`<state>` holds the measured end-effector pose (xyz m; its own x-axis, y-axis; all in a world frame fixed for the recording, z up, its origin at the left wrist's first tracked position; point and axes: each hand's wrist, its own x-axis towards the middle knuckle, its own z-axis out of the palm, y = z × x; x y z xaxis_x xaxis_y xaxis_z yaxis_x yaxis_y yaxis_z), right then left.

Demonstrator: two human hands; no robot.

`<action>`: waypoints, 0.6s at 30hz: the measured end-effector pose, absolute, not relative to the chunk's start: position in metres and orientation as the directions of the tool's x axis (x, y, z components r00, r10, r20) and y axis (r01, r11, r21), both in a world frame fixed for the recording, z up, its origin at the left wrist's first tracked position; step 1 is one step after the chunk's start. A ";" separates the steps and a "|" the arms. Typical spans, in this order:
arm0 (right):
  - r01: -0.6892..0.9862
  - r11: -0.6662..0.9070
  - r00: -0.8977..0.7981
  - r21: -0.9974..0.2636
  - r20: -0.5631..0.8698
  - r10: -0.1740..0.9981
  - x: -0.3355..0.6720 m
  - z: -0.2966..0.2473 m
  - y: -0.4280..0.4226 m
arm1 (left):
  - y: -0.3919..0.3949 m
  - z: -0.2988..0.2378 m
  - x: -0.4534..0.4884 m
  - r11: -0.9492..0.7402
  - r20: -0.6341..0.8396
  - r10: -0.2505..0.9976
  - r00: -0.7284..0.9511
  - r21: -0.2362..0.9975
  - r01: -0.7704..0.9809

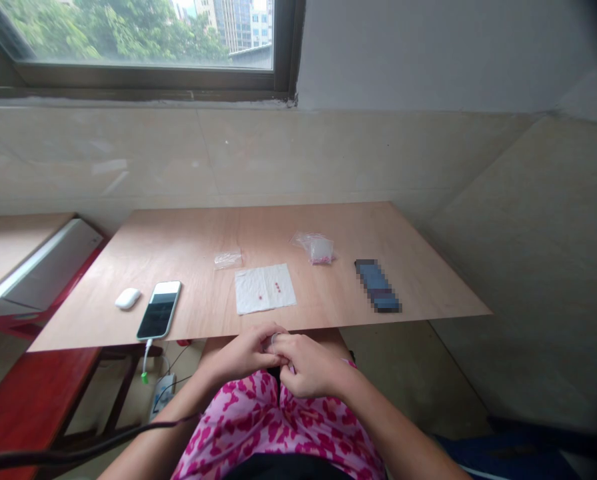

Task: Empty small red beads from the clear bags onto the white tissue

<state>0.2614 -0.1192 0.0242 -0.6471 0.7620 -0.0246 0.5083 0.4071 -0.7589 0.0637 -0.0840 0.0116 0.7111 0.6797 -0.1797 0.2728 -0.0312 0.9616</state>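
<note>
My left hand (253,348) and my right hand (309,365) are clasped together over my lap, just in front of the table's near edge. The fingers of both are closed and overlap, and a ring shows where they meet. I see no object held in them; the inner fingers are partly hidden. Nearest to them on the table lies a white tissue (253,297), spread flat, with several tiny red beads (277,287) on it. Behind it are an empty-looking clear plastic bag (228,259) and a clear bag with small pink pieces (321,251).
On the table (328,293), a plugged-in phone (159,310) and a white earbud case (127,298) lie at left, and a dark, pixelated phone (377,285) at right. A red bench (33,400) stands at lower left. A tiled wall (328,157) rises behind, below a window (143,33).
</note>
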 end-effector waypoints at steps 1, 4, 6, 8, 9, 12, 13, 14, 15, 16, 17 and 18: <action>0.519 0.409 -0.649 -0.751 -0.035 0.760 0.261 0.023 -0.120 | -0.085 0.014 0.065 -0.060 -0.174 0.680 0.712 0.955 0.292; 0.573 0.414 -0.653 -0.708 -0.089 0.752 0.260 0.021 -0.123 | -0.088 0.018 0.070 -0.132 -0.194 0.680 0.707 0.916 0.379; 0.615 0.415 -0.650 -0.670 -0.133 0.748 0.259 0.020 -0.124 | -0.090 0.019 0.072 -0.162 -0.209 0.678 0.705 0.893 0.420; 0.636 0.426 -0.647 -0.643 -0.145 0.749 0.258 0.020 -0.125 | -0.090 0.017 0.073 -0.207 -0.184 0.680 0.710 0.881 0.426; 0.643 0.433 -0.644 -0.632 -0.140 0.752 0.258 0.020 -0.125 | -0.090 0.015 0.073 -0.238 -0.162 0.683 0.712 0.872 0.427; 0.657 0.448 -0.636 -0.606 -0.126 0.761 0.257 0.022 -0.125 | -0.088 0.008 0.071 -0.316 -0.126 0.709 0.694 0.824 0.471; 0.657 0.450 -0.634 -0.605 -0.121 0.764 0.257 0.023 -0.125 | -0.088 0.005 0.069 -0.325 -0.126 0.720 0.683 0.808 0.492; 0.648 0.451 -0.634 -0.614 -0.107 0.766 0.258 0.024 -0.124 | -0.087 0.003 0.068 -0.329 -0.125 0.731 0.671 0.797 0.506; 0.628 0.452 -0.635 -0.633 -0.082 0.768 0.259 0.025 -0.124 | -0.085 0.001 0.067 -0.331 -0.119 0.742 0.660 0.791 0.514; 0.599 0.450 -0.633 -0.662 -0.048 0.772 0.260 0.025 -0.122 | -0.084 -0.001 0.065 -0.333 -0.106 0.756 0.646 0.788 0.519; 0.561 0.441 -0.627 -0.701 -0.012 0.779 0.262 0.025 -0.120 | -0.081 -0.003 0.063 -0.334 -0.088 0.773 0.629 0.785 0.521; 0.513 0.422 -0.615 -0.747 0.023 0.789 0.264 0.024 -0.117 | -0.077 -0.004 0.061 -0.336 -0.068 0.792 0.606 0.782 0.526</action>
<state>0.2642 -0.1172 0.0245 -0.6145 0.7886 0.0225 0.5135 0.4215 -0.7474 0.0614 -0.0774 -0.0036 0.6062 0.7924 -0.0676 0.5257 -0.3355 0.7817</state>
